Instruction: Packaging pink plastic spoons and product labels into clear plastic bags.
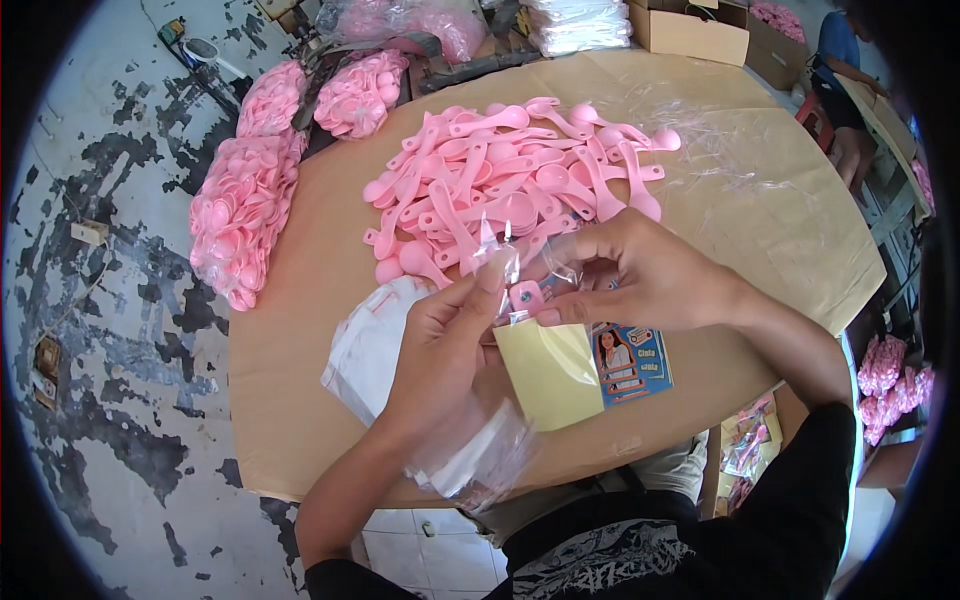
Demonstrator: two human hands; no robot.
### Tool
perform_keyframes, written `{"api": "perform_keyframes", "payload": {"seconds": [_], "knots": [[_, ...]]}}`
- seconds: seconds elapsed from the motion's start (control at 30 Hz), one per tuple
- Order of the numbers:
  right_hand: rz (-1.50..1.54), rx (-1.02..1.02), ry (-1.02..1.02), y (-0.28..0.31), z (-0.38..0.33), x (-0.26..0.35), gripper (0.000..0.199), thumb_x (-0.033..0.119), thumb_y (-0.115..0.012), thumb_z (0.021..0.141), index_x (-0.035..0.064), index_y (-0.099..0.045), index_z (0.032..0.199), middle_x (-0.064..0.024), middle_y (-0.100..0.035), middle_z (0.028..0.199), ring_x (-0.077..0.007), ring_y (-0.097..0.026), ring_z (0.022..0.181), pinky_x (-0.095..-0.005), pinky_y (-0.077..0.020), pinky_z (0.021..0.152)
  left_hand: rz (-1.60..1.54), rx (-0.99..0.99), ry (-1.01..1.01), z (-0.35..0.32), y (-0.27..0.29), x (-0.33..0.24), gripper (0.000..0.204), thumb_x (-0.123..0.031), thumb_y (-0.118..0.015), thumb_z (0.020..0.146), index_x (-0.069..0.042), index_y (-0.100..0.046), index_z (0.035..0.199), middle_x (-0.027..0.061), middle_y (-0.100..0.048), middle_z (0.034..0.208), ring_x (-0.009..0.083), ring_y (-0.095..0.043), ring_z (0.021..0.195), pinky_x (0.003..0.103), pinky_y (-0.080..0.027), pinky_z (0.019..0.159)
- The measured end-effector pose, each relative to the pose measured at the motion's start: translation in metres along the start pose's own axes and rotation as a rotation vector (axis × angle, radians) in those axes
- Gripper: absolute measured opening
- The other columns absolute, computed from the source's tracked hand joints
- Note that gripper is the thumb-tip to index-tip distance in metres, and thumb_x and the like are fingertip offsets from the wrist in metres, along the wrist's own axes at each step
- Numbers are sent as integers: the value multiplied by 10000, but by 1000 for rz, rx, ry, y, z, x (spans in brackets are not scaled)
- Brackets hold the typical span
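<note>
Above the surface [760,250], the left hand [443,335] pinches clear film [496,258], while the right hand [645,275] has thumb and fingers closed on the holed end of a pink spoon [525,296], at the top of a yellow card [550,375]. The thin film could wrinkle or split if the spoon snags it; a loose pinch could drop the card. The spoon's remainder is hidden, and glare obscures the film's edges.
</note>
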State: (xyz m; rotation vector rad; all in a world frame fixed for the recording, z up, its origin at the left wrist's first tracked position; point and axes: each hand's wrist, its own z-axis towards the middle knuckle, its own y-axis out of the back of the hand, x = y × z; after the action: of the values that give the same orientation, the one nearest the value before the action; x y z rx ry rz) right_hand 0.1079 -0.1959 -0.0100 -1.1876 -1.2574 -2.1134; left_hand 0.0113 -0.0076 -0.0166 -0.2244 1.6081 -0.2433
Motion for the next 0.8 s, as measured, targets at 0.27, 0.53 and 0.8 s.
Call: {"api": "perform_keyframes", "payload": {"seconds": [0.27, 0.53, 0.8], "knots": [[236, -69, -26, 1, 2, -10, 250, 137, -664, 911, 14, -678, 1128, -25, -661, 756, -35, -563, 648, -218, -480, 586, 192, 69, -9, 2, 16, 1, 474, -352, -469, 1014, -21, -500, 1352, 83, -672, 1019, 115, -665, 841, 282, -573, 733], [209, -173, 9, 1, 5, -2, 217, -9, -587, 894, -10, -690, 1085, -101, -724, 919, -116, -673, 851, -253, -546, 766, 289, 113, -102, 6, 19, -7, 342, -195, -483, 1010, -9, -543, 1291, 92, -655, 1081, 149, -661, 932, 308, -580, 769], [146, -51, 162, 14, 5, -7, 265, -105, -519, 829, -8, -708, 987, -99, -707, 962, -142, -657, 889, -278, -518, 820, 379, 238, -214, 9, 32, -11, 225, -57, -474, 973, 19, -602, 1142, 93, -633, 1105, 155, -608, 1018, 303, -499, 870]]}}
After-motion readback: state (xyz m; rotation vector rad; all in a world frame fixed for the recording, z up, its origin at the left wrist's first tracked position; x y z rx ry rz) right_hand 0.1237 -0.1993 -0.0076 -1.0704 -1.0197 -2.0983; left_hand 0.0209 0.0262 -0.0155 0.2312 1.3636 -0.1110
